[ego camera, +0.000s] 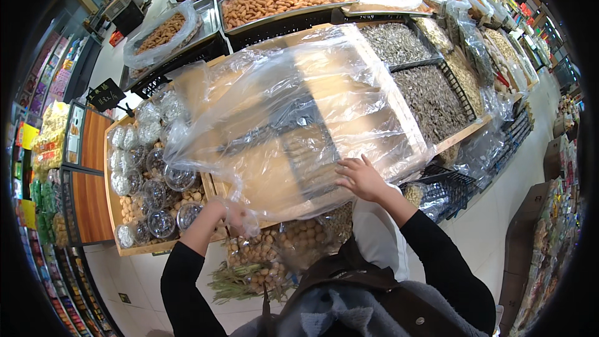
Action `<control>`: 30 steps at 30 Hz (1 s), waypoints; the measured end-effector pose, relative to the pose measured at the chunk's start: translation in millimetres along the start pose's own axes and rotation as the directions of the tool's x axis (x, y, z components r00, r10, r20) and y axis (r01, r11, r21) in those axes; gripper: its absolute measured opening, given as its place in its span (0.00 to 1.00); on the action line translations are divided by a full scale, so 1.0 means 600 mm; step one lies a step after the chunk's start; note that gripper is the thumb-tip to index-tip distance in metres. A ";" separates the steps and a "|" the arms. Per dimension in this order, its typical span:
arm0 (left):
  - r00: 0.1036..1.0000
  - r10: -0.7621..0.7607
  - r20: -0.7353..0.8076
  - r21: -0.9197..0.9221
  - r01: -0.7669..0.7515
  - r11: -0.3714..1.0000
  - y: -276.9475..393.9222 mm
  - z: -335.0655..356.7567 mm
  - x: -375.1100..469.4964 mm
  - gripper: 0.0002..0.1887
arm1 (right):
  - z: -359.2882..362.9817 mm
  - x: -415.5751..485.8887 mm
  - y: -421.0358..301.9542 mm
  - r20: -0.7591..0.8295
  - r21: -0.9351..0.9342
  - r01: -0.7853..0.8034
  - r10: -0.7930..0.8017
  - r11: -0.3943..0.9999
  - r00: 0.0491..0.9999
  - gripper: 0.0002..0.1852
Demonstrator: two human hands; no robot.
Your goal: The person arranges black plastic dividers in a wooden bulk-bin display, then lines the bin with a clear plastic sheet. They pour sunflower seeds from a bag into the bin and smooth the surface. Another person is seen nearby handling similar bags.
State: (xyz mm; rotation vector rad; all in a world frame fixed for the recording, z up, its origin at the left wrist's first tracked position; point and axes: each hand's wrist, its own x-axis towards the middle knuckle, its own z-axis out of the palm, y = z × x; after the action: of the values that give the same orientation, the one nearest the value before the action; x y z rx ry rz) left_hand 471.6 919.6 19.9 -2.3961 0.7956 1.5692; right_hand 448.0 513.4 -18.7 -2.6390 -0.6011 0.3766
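Note:
A large clear plastic sheet (299,117) lies wrinkled over a shallow wooden display bin (383,79). At the bin's front left, my left hand (239,217) is partly covered by a bunched edge of the film; whether its fingers grip it is hard to tell. My right hand (362,178) rests on or just above the sheet near the front right, fingers spread. Left of the sheet, clear round plastic tubs (161,199) stand in a wooden bin among walnuts or similar nuts (192,196). The film's left edge reaches over some tubs.
Behind are a metal tray of peanuts (285,0) and a bag of peanuts (166,32). Sunflower seeds (433,100) fill black crates at the right. Bagged nuts (304,236) sit low in front, near my body. A black price sign (106,95) stands at the left.

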 end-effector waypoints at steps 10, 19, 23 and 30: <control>0.414 -0.196 -0.889 -0.301 -0.204 0.932 0.068 -0.234 0.180 0.45 | 0.031 0.087 0.122 -0.021 0.315 -0.082 0.093 0.945 0.995 0.35; 0.316 -0.456 -0.832 -0.517 -0.142 0.844 0.071 -0.375 0.223 0.20 | -0.063 0.026 0.242 -0.581 0.137 -0.111 0.170 0.984 0.796 0.18; 0.035 -0.313 -0.949 -0.303 -0.374 0.876 0.078 -0.514 0.229 0.12 | -0.085 -0.039 0.324 -0.694 -0.155 -0.294 0.108 0.943 0.712 0.20; 0.054 -0.152 -0.987 -0.161 -0.305 0.939 0.085 -0.769 0.430 0.12 | -0.035 -0.048 0.358 -0.544 -0.022 -0.420 0.342 0.907 0.766 0.32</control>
State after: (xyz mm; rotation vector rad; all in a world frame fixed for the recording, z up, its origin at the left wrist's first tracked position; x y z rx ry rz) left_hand 893.0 596.9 -2.9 -3.6014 0.7851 -0.5046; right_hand 506.1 316.1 -90.6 -2.8128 0.1047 -0.3076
